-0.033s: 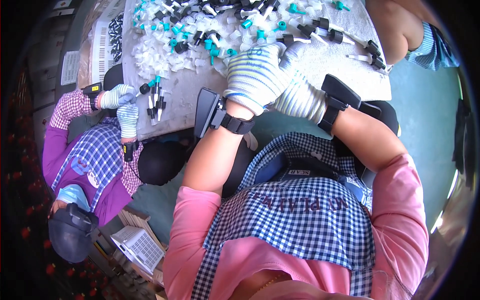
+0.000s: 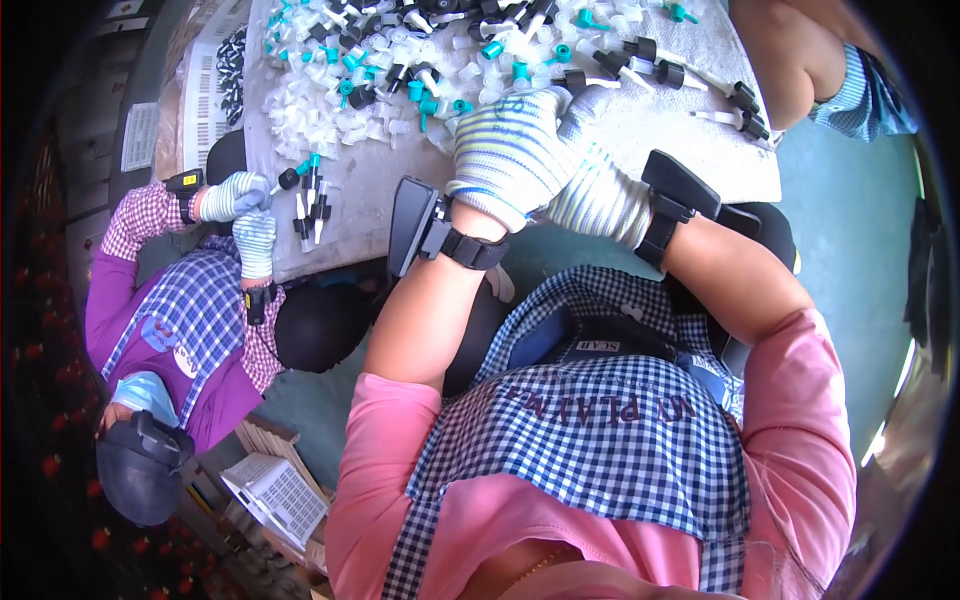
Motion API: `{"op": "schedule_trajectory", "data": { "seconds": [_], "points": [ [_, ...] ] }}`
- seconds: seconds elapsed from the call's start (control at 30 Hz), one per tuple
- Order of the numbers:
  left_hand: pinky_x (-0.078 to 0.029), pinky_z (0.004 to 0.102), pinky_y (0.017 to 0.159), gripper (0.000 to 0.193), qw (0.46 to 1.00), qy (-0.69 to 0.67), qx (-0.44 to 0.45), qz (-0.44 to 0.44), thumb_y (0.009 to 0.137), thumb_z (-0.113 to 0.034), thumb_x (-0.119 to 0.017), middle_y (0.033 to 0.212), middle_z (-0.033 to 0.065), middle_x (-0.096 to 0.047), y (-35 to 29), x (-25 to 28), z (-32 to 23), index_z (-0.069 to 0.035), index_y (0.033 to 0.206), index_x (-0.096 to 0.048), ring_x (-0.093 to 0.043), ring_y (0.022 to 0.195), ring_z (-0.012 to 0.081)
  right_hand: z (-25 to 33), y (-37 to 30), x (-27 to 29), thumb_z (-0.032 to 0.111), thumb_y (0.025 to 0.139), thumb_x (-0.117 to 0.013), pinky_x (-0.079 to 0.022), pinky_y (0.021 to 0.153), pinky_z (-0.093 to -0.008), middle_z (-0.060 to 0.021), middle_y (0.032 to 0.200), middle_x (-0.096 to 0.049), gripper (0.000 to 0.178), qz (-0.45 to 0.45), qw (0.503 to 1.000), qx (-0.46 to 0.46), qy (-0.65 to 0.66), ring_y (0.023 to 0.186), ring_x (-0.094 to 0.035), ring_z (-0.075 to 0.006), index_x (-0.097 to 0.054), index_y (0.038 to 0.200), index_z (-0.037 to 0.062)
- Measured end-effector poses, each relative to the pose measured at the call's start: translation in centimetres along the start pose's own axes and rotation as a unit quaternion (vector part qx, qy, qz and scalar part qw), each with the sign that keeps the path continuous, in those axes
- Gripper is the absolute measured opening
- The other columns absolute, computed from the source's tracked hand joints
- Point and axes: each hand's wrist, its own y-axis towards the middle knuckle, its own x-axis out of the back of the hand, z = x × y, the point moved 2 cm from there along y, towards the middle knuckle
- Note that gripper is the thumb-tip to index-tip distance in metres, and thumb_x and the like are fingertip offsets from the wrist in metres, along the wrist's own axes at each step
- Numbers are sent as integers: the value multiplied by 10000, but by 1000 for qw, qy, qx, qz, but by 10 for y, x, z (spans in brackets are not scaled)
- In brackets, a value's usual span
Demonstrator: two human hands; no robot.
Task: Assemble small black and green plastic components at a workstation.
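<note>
My left hand [image 2: 508, 155], in a white striped knit glove, is closed above the table's near edge. Against it presses my right hand [image 2: 600, 195], gloved alike, its fingers bent in toward the left ones. The fingertips meet on the far side, so whatever lies between them is hidden. Just beyond the hands spreads a pile of small plastic parts: clear caps [image 2: 330, 115], teal caps [image 2: 428, 105] and black caps with white stems [image 2: 620, 65]. Several black-and-white pieces [image 2: 745, 97] lie apart on the right on a white cloth [image 2: 700, 135].
At the left, a co-worker in a purple top [image 2: 120, 290] has gloved hands [image 2: 240, 195] together beside a few black-and-white pieces [image 2: 318, 205]. Another person's bare limb [image 2: 785, 60] shows at the upper right. A white plastic basket [image 2: 280, 495] sits low at the left.
</note>
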Motion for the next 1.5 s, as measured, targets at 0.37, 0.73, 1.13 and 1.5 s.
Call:
{"op": "schedule_trajectory", "data": {
  "seconds": [0.37,0.73,1.13,1.5],
  "points": [
    [-529,434,790,425,991,45,-86,93,914,-373,-590,965,192,-695,6,8,-6,-19,1143,-647,-680,867,353,-9,1,-16,233,883,-576,-506,874,-430,-157,1098,-659,343,-65,995,26,65,1012,-628,-327,-631,1181,72],
    [-530,444,725,343,994,31,-103,14,864,-308,-593,912,198,-694,-3,4,-13,-29,1052,-659,-678,832,364,-33,-1,-56,370,977,-513,-510,808,-335,-60,993,-664,324,-162,948,-8,273,949,-629,-192,-656,1111,112],
    [-532,445,657,402,989,-29,-88,-113,913,-417,-599,828,187,-702,-17,11,-18,-38,989,-708,-686,754,359,-5,-4,-33,370,1029,-480,-498,924,-369,-117,1113,-654,385,-142,966,34,212,1054,-620,-203,-590,1249,74],
    [-545,338,778,356,803,-540,139,-212,1014,-355,-518,931,77,-713,6,29,50,-44,1085,-676,-690,833,180,55,29,85,323,927,-636,-523,762,-429,-180,902,-665,331,-124,989,-80,1,848,-666,-355,-589,1146,80]
  ]
}}
